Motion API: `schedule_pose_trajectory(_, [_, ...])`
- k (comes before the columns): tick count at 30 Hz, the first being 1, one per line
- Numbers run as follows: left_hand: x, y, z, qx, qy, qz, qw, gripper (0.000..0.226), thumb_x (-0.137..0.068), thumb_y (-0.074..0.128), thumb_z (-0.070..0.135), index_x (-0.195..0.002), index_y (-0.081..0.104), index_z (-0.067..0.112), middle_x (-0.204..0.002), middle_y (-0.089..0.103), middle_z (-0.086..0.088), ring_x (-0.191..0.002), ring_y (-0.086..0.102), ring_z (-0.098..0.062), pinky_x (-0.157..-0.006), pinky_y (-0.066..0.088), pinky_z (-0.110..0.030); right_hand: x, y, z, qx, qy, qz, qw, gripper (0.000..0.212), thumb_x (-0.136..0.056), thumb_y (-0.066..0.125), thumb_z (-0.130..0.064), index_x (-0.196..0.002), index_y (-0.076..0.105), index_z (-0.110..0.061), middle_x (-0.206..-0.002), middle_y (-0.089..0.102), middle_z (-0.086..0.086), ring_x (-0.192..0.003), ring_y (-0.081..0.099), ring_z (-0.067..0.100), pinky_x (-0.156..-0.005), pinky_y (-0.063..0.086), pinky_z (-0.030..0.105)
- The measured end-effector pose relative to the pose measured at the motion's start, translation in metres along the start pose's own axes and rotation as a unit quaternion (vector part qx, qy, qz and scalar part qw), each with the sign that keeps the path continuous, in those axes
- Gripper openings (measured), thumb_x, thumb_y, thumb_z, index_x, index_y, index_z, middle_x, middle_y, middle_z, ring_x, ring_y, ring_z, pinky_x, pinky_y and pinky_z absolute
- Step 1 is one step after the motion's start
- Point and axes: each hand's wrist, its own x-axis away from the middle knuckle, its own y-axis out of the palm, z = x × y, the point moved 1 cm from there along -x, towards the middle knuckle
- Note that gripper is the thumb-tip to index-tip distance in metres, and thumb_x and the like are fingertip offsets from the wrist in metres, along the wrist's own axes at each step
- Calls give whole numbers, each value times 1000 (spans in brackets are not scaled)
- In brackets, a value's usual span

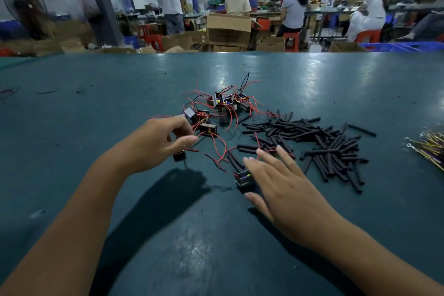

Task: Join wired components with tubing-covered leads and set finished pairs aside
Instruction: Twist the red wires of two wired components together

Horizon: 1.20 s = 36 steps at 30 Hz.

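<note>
On teal surface point(96, 108): wired components point(223, 103), tubing pile point(319, 142); left hand point(158, 142) pinching red lead point(192, 150), right hand point(276, 180) spread flat; near edge clear.

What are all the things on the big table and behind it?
Table: one, dark teal, fills the foreground.
Wired components: a tangled pile, black with red and black wires, centre; two more lie apart nearer the hands.
Tubing pieces: a big heap, too many to count, black, right of the components.
Yellow wires: one bundle, far right edge.
Cardboard boxes: several, brown, on the floor beyond the table.
Stools: a few, red, background.
People: several, at far benches.
Left hand: reaching to the components, fingers curled.
Right hand: spread flat beside one component.
</note>
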Motion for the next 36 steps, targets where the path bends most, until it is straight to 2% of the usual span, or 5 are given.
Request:
schedule_pose_trajectory(8, [4, 4, -18, 5, -9, -146, 989, 17, -86, 67, 45, -95, 75, 33, -90, 71, 17, -89, 63, -4, -80, 47, -16, -1, -9, 7, 61, 27, 13, 998, 38, -85, 72, -49, -109, 73, -19, -89, 65, -2, -88, 63, 24, -88, 43, 38])
schedule_pose_trajectory(13, [0, 18, -5, 107, 7, -176, 979, 16, -84, 71, 45, -92, 75, 32, -81, 74, 2, -72, 63, -8, -69, 51, -28, 15, -20, 22, -28, 24, -61, 997, 38, -99, 36, -57, -119, 54, -30, -109, 49, -8, -104, 42, 16, -97, 30, 31])
schedule_pose_trajectory(19, [2, 46, 23, 220, 44, -229, 947, 23, -91, 69, 40, -95, 72, 17, -77, 72, 3, -69, 62, -8, -67, 49, -24, 29, -37, 47, -88, 8, -91, 992, 29, -95, 38, -62, -113, 47, -41, -103, 43, -22, -98, 36, 2, -92, 25, 22])
schedule_pose_trajectory(25, [5, 55, 37, 275, 42, -274, 921, 30, -104, 49, 32, -103, 71, 12, -80, 72, -5, -70, 68, -19, -66, 52, -32, 26, -30, 36, -158, 18, 3, 987, 47, -91, 37, -67, -115, 57, -31, -104, 53, -20, -98, 48, 1, -91, 37, 21])
schedule_pose_trajectory(36, [6, 56, 49, 327, 47, -230, 915, 16, -101, 54, 17, -94, 66, 8, -77, 67, -7, -72, 64, -19, -69, 49, -31, 21, -28, 16, -279, 11, 124, 952, 10, -91, 59, -35, -89, 56, -26, -81, 56, -17, -75, 55, 7, -67, 48, 31])
